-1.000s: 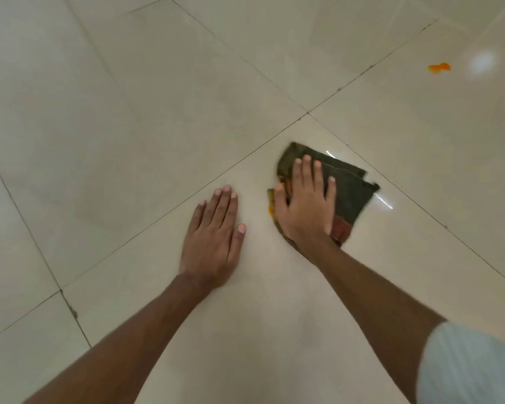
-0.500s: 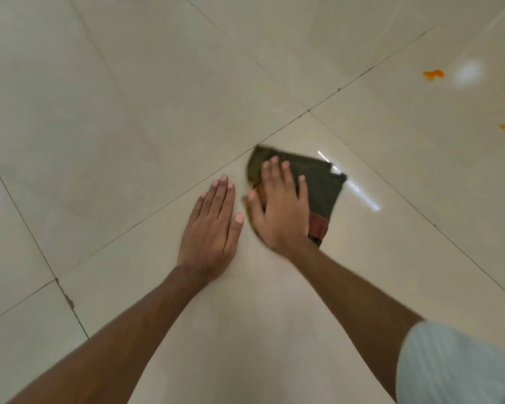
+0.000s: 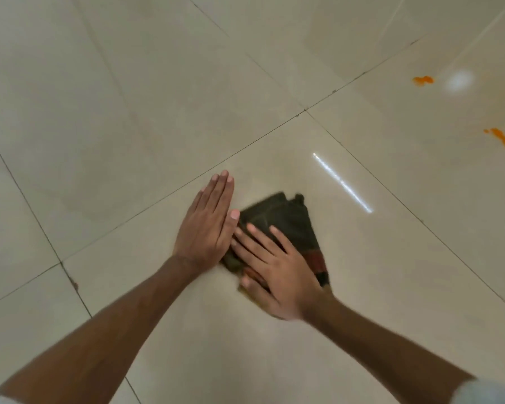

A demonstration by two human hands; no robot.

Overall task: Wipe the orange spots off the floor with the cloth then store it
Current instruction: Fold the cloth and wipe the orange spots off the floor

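Note:
A dark green folded cloth [image 3: 283,220] with a red stripe lies flat on the beige tiled floor [image 3: 129,112]. My right hand [image 3: 277,269] presses down on its near part, fingers spread and pointing up-left; the cloth and hand are motion-blurred. Beside it my left hand [image 3: 207,225] rests flat on the tile, fingers together, its thumb touching the cloth's left edge. Two orange spots remain at the far right: one [image 3: 422,80] by a light reflection, another [image 3: 502,137] nearer the right edge.
Dark grout lines cross the floor and meet at a corner [image 3: 305,110] beyond the cloth. A bright streak of reflected light [image 3: 341,182] lies to the cloth's right. A pale sleeve [image 3: 490,392] shows at the bottom right.
My right hand has slid the cloth left and toward me, up against my left hand. My left hand has stayed planted on the tile.

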